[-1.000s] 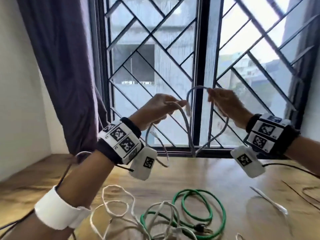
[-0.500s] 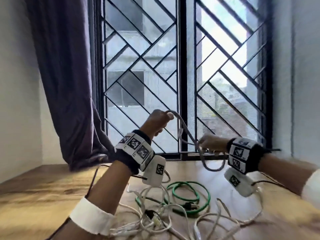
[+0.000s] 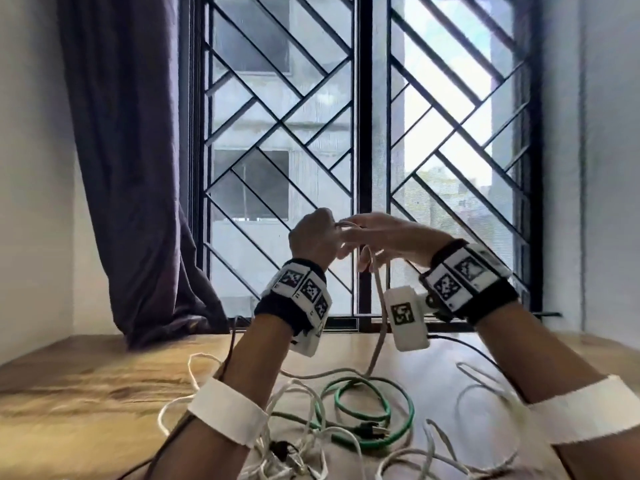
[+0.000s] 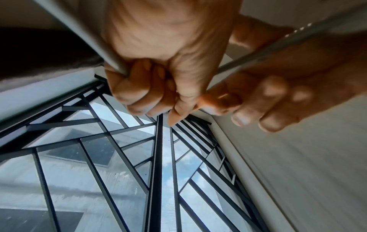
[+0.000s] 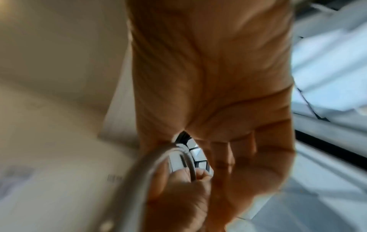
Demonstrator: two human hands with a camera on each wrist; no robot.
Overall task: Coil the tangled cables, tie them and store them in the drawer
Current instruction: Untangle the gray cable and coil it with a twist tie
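Observation:
Both hands are raised together in front of the window. My left hand (image 3: 313, 237) is a fist around a grey cable (image 3: 379, 306), which hangs from the hands down to the table. My right hand (image 3: 377, 237) meets the left one and holds the same cable just beside it. In the left wrist view the left hand (image 4: 158, 87) grips the grey cable (image 4: 111, 53), and the right hand (image 4: 268, 102) curls against it. The blurred right wrist view shows the right hand (image 5: 218, 94) with a loop of the grey cable (image 5: 143, 169) at its thumb.
On the wooden table (image 3: 86, 393) lie a coiled green cable (image 3: 401, 431) with a black plug (image 3: 370, 427), a tangle of white cables (image 3: 311, 403) and another white cable (image 3: 485, 389) at the right. A barred window (image 3: 363, 150) and dark curtain (image 3: 138, 168) stand behind.
My right hand dropped low to the right along the grey cable, then rose back to meet the left hand. The left hand kept its grip. The head view tilted.

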